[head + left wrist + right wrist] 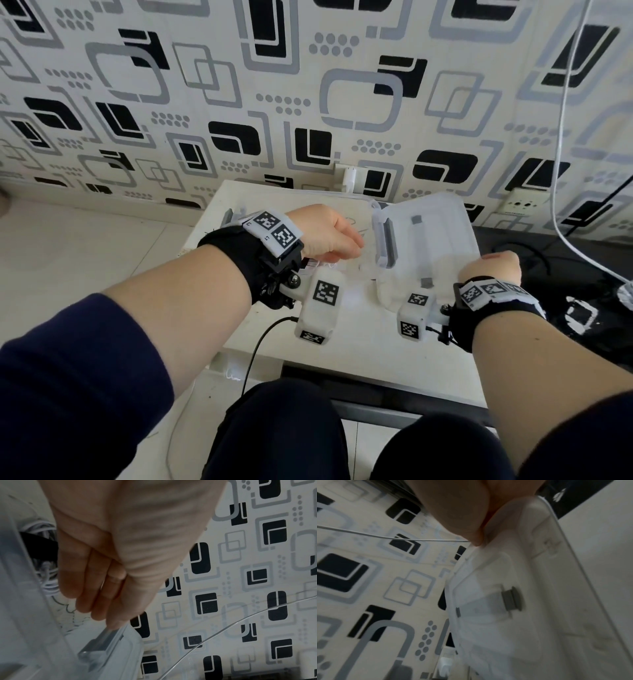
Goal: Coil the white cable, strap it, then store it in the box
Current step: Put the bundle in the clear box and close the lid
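The person's knees [284, 431] sit low in the head view. Above them the left hand [329, 236] reaches over the clear box [239, 216] on the white table [342, 339]. The right hand [493, 267] grips the tilted lid [435, 240].

In the left wrist view the fingers [89, 574] are nearly straight and hold nothing. The coiled cable [46, 580], with its black strap [37, 545], lies in the box just under them.

In the right wrist view the thumb [471, 527] pinches the lid's rim.

Wallpaper [205, 85] cream, black-grey rounded squares; box lid [431, 240] translucent white; sleeves [68, 394] navy.
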